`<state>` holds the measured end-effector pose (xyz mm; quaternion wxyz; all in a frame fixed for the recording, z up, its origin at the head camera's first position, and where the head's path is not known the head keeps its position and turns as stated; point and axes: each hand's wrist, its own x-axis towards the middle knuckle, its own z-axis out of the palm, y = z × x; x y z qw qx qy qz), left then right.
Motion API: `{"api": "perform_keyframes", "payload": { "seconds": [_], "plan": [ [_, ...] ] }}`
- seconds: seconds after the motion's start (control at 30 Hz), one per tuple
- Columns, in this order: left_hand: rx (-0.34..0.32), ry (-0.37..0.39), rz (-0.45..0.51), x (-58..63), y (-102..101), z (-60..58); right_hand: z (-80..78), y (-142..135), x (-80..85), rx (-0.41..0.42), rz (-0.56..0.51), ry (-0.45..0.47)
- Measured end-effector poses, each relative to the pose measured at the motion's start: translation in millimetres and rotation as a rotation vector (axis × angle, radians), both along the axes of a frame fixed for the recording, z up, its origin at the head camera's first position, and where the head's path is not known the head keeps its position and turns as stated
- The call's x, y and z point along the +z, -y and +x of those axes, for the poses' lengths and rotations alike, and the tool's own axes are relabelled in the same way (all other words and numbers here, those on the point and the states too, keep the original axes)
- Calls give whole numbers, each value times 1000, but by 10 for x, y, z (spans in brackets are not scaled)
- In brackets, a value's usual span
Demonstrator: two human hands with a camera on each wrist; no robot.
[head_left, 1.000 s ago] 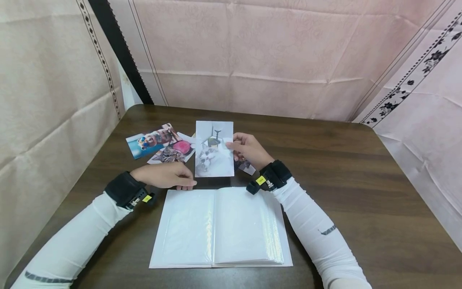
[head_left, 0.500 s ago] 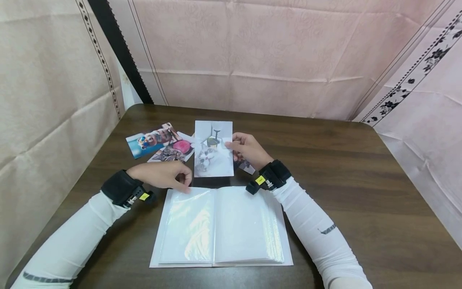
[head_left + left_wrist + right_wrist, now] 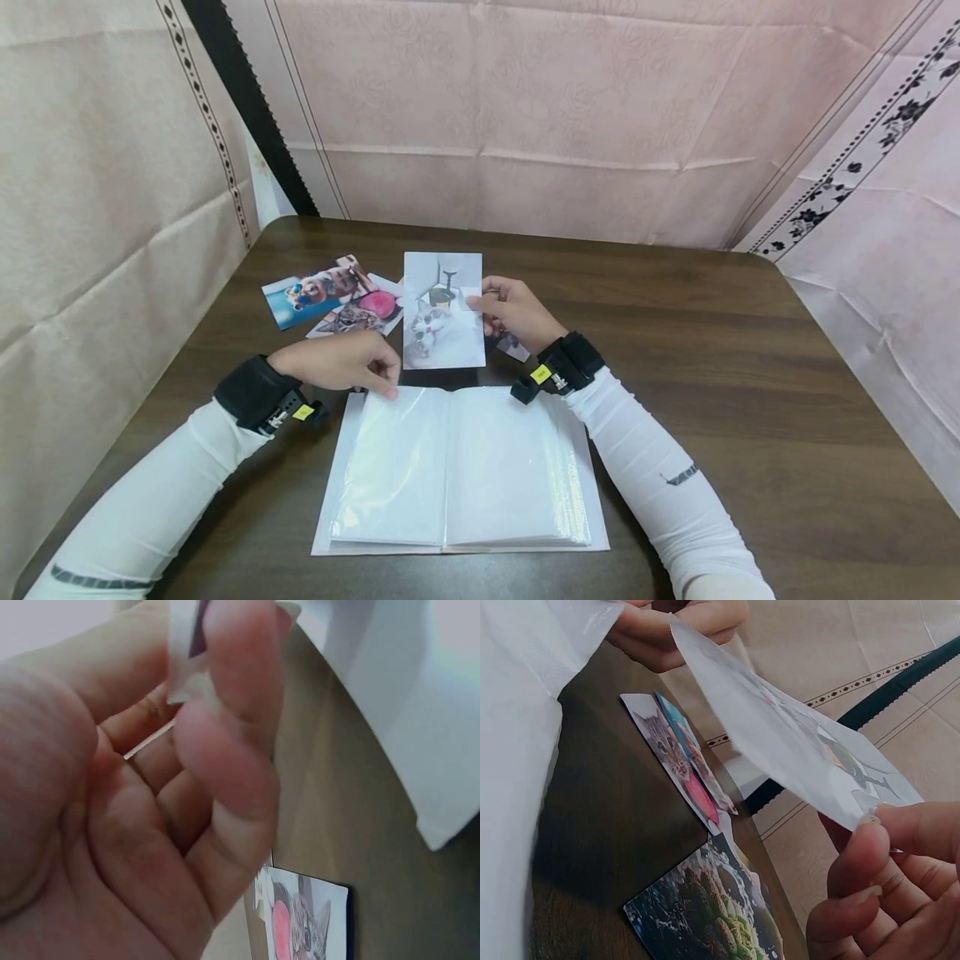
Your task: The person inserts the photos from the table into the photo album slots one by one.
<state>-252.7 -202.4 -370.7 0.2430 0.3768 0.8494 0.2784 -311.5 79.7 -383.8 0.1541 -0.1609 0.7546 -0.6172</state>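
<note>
An open photo album (image 3: 324, 517) with clear plastic sleeves lies before me on the table. My left hand (image 3: 345, 360) pinches the top edge of its left sleeve page (image 3: 390, 467), which is lifted slightly. In the left wrist view, a strip of clear plastic shows between thumb and fingers. My right hand (image 3: 521, 312) holds a pale photo print (image 3: 442, 333) by its right edge, upright above the table beyond the album. The right wrist view shows this print (image 3: 780, 742) tilted, pinched between thumb and fingers, apart from the album.
Behind my left hand lie a cat photo (image 3: 367, 310) with a pink patch and a blue-edged photo (image 3: 315, 292) overlapping it. A photo of a green plant with water splashes (image 3: 712, 907) lies beneath the held print. Patterned cloth (image 3: 525, 125) hangs behind the wooden table (image 3: 712, 375).
My left hand has moved slightly left and down onto the album's top edge, and now lifts the left sleeve page. The right hand and its print have barely moved.
</note>
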Motion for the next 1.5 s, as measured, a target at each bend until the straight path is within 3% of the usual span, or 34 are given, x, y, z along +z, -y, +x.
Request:
{"api": "perform_keyframes", "payload": {
  "seconds": [0.43, 0.83, 1.13, 1.5],
  "plan": [
    [5, 31, 106, -38, 16, -37, -12, -39, -5, 20, -24, 7],
    [5, 35, 121, -43, 1, -36, -51, -54, -30, 41, -44, 18],
    [21, 119, 52, 5, 46, -17, -28, -38, -39, 27, -7, -4],
    [-28, 101, 17, 88, 179, -40, -14, 98, -10, 99, 2, -19]
  ]
}}
